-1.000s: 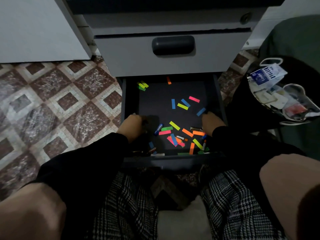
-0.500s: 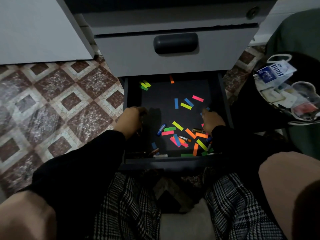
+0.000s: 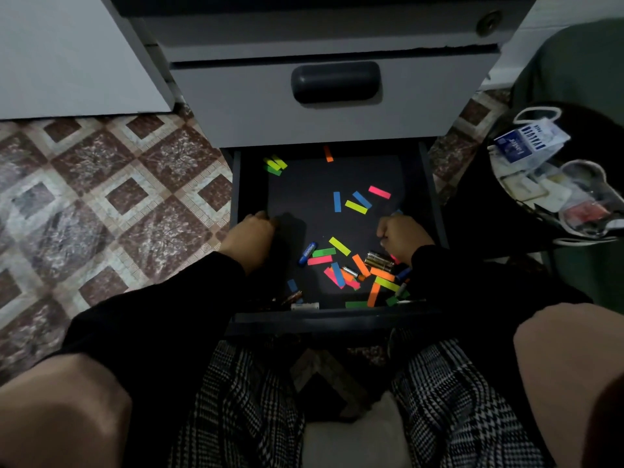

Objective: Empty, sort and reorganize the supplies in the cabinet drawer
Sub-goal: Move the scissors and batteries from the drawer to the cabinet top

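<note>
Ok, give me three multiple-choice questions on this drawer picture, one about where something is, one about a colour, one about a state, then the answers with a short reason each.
1. Where does the yellow-and-green cluster of sticky tabs lie in the open drawer?
A. far left corner
B. near right corner
C. outside on the floor

2. What colour is the lone tab at the far edge of the drawer, under the drawer above?
A. blue
B. orange
C. pink

3. What state is the drawer with the dark handle in?
A. pulled out
B. closed
C. removed

Answers:
1. A: the cluster sits by the back left wall, beyond the left hand.
2. B: the strip is plainly orange, apart from the blue and pink ones nearer the right hand.
3. B: its front sits flush in the cabinet, above the open drawer.
</note>
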The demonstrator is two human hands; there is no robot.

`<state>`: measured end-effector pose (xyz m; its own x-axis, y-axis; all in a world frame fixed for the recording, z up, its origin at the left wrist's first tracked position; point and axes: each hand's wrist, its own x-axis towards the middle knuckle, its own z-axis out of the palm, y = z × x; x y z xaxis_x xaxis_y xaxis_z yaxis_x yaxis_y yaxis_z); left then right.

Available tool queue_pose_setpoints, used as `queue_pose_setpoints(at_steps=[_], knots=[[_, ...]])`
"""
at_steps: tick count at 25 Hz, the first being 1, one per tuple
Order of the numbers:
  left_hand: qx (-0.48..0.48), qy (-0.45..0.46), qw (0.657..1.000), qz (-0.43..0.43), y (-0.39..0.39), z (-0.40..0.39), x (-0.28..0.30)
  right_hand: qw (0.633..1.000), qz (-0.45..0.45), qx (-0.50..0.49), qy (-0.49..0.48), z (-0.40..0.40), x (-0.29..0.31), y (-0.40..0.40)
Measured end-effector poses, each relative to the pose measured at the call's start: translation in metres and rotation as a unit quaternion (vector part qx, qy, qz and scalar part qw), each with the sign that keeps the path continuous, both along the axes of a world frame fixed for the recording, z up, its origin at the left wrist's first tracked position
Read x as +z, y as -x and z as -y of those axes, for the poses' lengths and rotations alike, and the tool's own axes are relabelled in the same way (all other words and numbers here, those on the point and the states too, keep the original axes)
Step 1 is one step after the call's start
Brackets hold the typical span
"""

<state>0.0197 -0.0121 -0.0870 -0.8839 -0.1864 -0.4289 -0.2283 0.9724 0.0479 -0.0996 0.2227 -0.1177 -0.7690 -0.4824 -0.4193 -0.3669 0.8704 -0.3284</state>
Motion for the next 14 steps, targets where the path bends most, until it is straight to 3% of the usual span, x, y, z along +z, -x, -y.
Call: queue_pose_setpoints(at_steps=[4,7,14], knots=[[0.020,0.031,0.997,0.066,0.007,-0.011,-0.015,0.992,0.118,0.042,-0.018,0.001,0.008,-0.006],[0.049,0.022,0.997,0.061,0.010,-0.011,-0.020,0.989,0.075,0.099,-0.077,0.001,0.000,-0.012],[0.017,-0.037,0.999,0.019,0.007,-0.018,-0.033,0.998,0.042,0.048,-0.020,0.003,-0.003,-0.009]])
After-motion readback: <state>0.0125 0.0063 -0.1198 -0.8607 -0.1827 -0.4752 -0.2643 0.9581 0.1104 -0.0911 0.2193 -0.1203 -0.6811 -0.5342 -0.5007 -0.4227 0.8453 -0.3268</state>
